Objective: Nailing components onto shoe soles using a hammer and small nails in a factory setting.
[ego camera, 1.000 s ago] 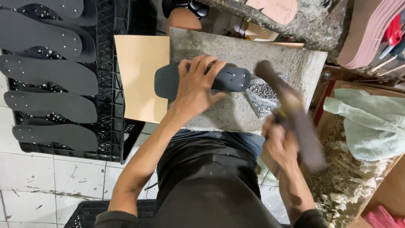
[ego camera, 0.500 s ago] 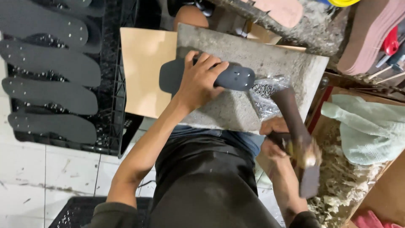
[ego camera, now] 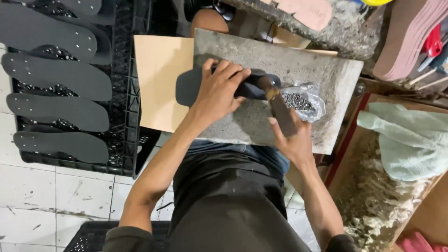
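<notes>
A black shoe sole (ego camera: pixel 189 87) lies flat on a grey stone slab (ego camera: pixel 326 79) across my lap. My left hand (ego camera: pixel 219 91) presses down on the sole's middle, fingers spread over it. My right hand (ego camera: pixel 291 140) grips the brown handle of a hammer (ego camera: pixel 276 100), whose head rests down on the sole's right end beside my left fingertips. A clear plastic bag of small metal nails (ego camera: pixel 301 100) sits on the slab just right of the hammer head.
A tan sheet (ego camera: pixel 161 84) lies under the slab's left end. A black crate (ego camera: pixel 123 116) at left holds several black soles (ego camera: pixel 56 77). Pinkish soles (ego camera: pixel 406 42) are stacked at upper right; a pale green cloth (ego camera: pixel 410 140) lies at right over shavings.
The hammer was raised and drawn back to the right a second ago; it has swung down and now meets the sole. My left hand stays pressed on the sole.
</notes>
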